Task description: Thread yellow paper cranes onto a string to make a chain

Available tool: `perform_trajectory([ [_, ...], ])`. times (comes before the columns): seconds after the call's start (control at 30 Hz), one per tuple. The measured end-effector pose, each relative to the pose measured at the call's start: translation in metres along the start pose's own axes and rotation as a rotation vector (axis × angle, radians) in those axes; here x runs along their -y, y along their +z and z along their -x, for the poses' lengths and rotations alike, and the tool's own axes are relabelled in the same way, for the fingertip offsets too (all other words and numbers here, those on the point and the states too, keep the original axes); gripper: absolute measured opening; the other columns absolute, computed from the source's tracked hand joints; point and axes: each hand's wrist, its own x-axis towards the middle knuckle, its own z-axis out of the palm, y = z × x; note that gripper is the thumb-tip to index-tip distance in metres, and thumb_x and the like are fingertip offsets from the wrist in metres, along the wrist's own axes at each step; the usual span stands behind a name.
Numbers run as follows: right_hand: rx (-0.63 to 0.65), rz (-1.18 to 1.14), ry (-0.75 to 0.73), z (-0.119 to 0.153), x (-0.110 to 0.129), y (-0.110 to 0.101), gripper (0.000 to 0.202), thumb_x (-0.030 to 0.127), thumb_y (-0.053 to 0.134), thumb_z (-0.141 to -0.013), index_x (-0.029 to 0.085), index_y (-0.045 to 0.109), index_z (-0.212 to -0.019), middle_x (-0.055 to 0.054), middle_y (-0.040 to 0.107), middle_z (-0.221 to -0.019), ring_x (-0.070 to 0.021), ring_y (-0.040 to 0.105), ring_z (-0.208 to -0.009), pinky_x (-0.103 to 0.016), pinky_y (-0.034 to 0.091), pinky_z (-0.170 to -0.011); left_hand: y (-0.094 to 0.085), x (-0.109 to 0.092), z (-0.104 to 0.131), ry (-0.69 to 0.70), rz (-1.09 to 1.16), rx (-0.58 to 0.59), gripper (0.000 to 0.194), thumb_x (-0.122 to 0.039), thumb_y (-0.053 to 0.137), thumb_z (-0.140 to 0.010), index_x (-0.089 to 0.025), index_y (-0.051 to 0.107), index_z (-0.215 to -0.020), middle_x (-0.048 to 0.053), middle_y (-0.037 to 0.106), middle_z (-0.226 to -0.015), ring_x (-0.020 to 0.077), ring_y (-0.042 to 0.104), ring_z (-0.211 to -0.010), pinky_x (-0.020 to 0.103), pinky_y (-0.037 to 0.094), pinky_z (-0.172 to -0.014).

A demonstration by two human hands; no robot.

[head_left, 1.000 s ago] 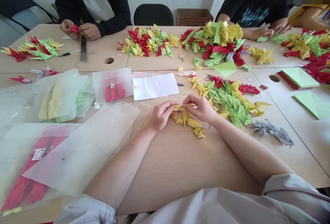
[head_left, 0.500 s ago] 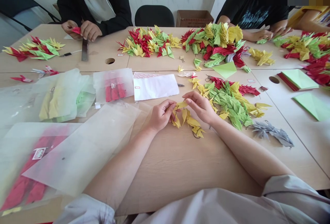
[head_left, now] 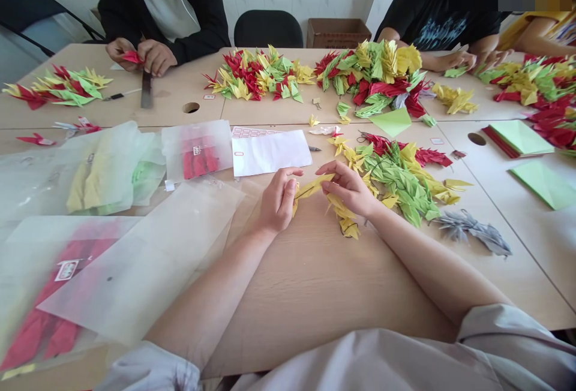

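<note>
A string of yellow folded paper cranes [head_left: 314,186], threaded on a dark cord, stretches between my two hands over the table. My left hand [head_left: 279,200] grips its left end with curled fingers, the thumb up. On the other side my right hand [head_left: 348,188] pinches the string between thumb and fingers. The rest of the string [head_left: 345,222] hangs below the right hand onto the table. Just beyond the right hand lie bundles of green paper cranes [head_left: 398,181], with yellow and red ones beside them.
Translucent plastic sleeves [head_left: 148,253] cover the left of the table. A white paper sheet [head_left: 272,152] lies ahead. Grey folded paper [head_left: 477,232] and green square sheets [head_left: 519,137] are at right. Across the table, one person's hands [head_left: 155,56] hold red paper; another person [head_left: 443,19] sits at right.
The yellow string is now drawn out between my hands, where it was bunched before. My left hand has turned and moved slightly left; the hanging part sits nearer my right hand.
</note>
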Motion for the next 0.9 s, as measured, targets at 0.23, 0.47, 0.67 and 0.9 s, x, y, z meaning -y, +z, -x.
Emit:
perform_trajectory([
  [0.23,0.042,-0.13,0.003,0.0,0.0,0.001,0.019,0.031,0.061,-0.092,0.022,0.058,-0.108,-0.003,0.058,-0.102,-0.0118,0.06,-0.075,-0.025,0.048,-0.066,0.002,0.002,-0.004,0.178,-0.182,-0.017,0.029,-0.041,0.047,-0.097,-0.018,0.065,-0.098,0.005,0.064,-0.084,0.0146,0.054,-0.068,0.027,0.042,-0.066],
  [0.47,0.066,0.154,-0.161,0.001,0.009,0.003,0.024,0.032,0.065,-0.09,0.022,0.06,-0.111,-0.006,0.063,-0.107,-0.0195,0.063,-0.096,-0.032,0.055,-0.083,0.0,0.001,-0.009,-0.008,0.116,0.151,0.025,-0.036,0.057,-0.091,-0.015,0.064,-0.08,0.003,0.065,-0.077,0.016,0.058,-0.075,0.027,0.044,-0.07],
  [0.67,0.118,0.23,-0.23,0.001,0.01,0.003,0.017,0.033,0.062,-0.092,0.021,0.062,-0.104,-0.006,0.064,-0.099,-0.0192,0.064,-0.091,-0.034,0.055,-0.082,-0.004,-0.002,-0.01,-0.007,0.113,0.191,0.024,-0.029,0.055,-0.089,-0.015,0.065,-0.072,0.0,0.061,-0.069,0.0135,0.053,-0.069,0.025,0.04,-0.067],
  [0.9,0.121,0.22,-0.197,0.0,0.009,0.002,0.01,0.029,0.06,-0.093,0.019,0.062,-0.092,-0.007,0.064,-0.095,-0.0189,0.062,-0.089,-0.034,0.051,-0.082,-0.004,0.0,-0.01,0.002,0.042,0.207,0.025,-0.029,0.055,-0.087,-0.015,0.063,-0.068,-0.001,0.054,-0.063,0.0119,0.047,-0.063,0.025,0.034,-0.061],
])
